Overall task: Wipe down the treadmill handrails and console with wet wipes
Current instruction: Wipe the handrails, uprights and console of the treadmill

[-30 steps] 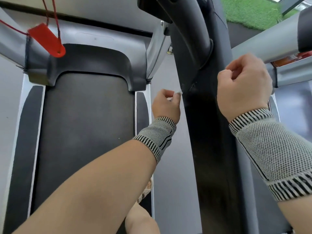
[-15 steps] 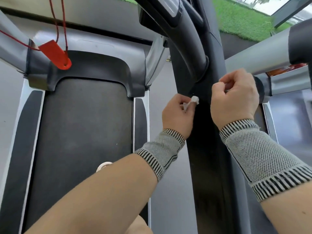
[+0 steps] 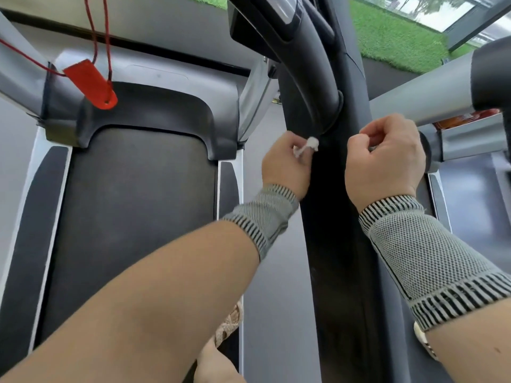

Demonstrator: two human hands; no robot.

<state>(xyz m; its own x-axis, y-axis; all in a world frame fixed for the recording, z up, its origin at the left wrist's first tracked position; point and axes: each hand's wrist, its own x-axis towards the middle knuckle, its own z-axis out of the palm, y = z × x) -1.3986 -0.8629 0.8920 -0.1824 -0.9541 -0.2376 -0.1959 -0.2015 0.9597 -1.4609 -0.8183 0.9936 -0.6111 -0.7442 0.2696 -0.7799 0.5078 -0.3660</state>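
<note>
Fingers of my left hand [image 3: 286, 164] pinch a bunched white wet wipe [image 3: 309, 145] against the black treadmill upright [image 3: 336, 217] just below the handrail [image 3: 312, 78], while my right hand [image 3: 385, 158] curls beside it, contents hidden.

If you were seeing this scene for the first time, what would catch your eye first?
Probably the left hand, pinching a small white wet wipe against the black upright at centre. Next, the bright red safety key dangling on its cord at upper left, above the dark treadmill belt.
</note>
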